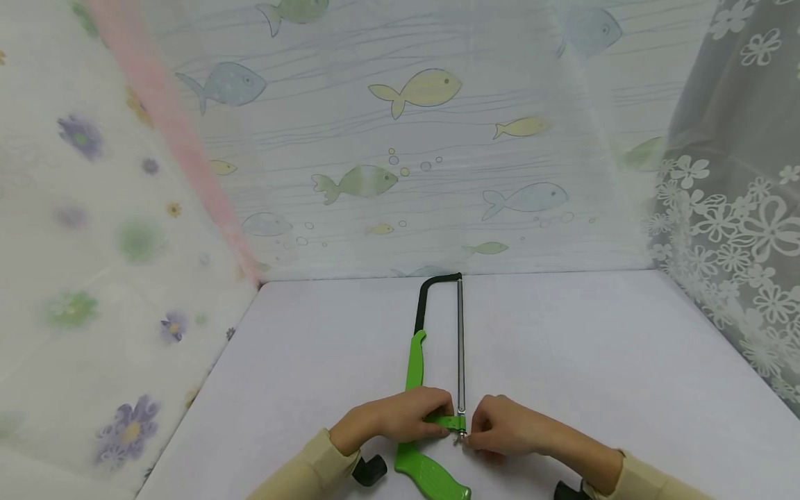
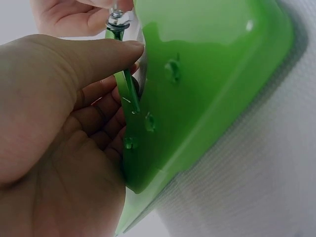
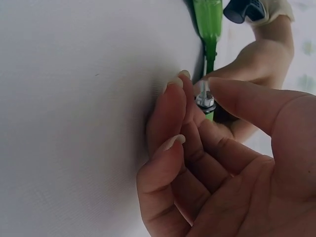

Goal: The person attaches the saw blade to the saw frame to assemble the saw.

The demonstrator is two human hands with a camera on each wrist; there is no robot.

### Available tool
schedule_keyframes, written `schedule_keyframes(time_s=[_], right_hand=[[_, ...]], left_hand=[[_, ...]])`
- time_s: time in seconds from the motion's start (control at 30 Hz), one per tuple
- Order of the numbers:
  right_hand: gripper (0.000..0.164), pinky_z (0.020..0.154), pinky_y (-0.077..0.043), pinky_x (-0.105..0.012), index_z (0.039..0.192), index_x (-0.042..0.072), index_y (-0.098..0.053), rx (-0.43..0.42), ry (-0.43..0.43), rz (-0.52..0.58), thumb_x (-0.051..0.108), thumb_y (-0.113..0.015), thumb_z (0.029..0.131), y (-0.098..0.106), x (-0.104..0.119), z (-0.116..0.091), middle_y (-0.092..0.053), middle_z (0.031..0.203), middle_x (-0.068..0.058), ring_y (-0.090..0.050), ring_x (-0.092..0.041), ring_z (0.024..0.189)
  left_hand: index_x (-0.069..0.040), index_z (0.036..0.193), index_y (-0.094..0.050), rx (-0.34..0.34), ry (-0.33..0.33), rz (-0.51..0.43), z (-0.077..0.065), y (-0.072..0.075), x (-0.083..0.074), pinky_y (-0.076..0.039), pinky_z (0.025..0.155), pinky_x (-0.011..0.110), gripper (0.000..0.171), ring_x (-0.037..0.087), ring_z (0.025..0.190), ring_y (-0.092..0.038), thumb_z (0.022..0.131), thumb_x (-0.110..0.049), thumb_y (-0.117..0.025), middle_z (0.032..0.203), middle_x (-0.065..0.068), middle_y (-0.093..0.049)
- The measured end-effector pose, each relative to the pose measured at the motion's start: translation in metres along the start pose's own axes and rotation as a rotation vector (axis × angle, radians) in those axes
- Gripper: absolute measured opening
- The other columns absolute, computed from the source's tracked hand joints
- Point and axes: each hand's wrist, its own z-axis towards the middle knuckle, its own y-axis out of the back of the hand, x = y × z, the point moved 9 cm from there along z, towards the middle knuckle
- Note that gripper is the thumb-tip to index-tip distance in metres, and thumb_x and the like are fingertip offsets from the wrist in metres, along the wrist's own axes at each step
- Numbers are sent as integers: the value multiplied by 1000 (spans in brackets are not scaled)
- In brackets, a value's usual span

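Observation:
A hacksaw [image 1: 414,364] with a green handle and black front bow lies on the white table. Its blade side [image 1: 461,347], a long grey metal strip, runs along the right. My left hand [image 1: 409,414] grips the short green arm at the blade's near end, thumb and fingers on either side of it, as the left wrist view also shows. My right hand [image 1: 509,427] pinches a small metal wing nut [image 1: 460,439] at that same end. In the right wrist view, thumb and index finger meet at the shiny fitting [image 3: 205,100], while the other fingers curl loosely. The fingertips partly hide the nut.
The white tabletop [image 1: 594,347] surrounds the saw. Fish-patterned cloth [image 1: 425,139] hangs behind it, flowered cloth [image 1: 125,312] at the left, and a lace curtain [image 1: 750,222] at the right. A black wrist piece [image 1: 370,471] sits below the left wrist.

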Motion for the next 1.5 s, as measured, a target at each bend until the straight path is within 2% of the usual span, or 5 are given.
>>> schedule_keyframes(time_s=[0.3,0.67,1.07,1.5], right_hand=[[20,45,-35,-20,73,9,-69,-2,24,2,14,-73,93,1,-2,1,-56,55,6,-46,-5,46],[17,45,-36,-20,71,9,-72,22,23,21,11,-76,87,-4,0,2,-59,56,4,-48,-5,46],[40,43,-38,-21,62,4,-69,-3,3,49,28,-74,93,-7,0,6,-62,52,1,-50,-5,41],[37,43,-39,-22,64,7,-70,-7,-5,30,25,-70,96,-6,1,4,-64,54,-1,-53,-6,41]], left_hand=[[-15,106,-61,4,-1,-13,0,0,0,-41,74,16,7,0,82,-45,101,-16,-66,93,-13,-54],[-15,107,-61,7,-14,-3,1,-1,2,-40,73,15,6,-1,81,-45,102,-17,-65,93,-14,-54],[-14,106,-60,16,-5,-26,0,-1,-1,-40,72,16,6,0,81,-45,102,-14,-64,91,-12,-52],[-14,106,-60,10,-4,-14,0,-1,0,-39,71,16,7,0,80,-44,102,-16,-65,90,-12,-51]])
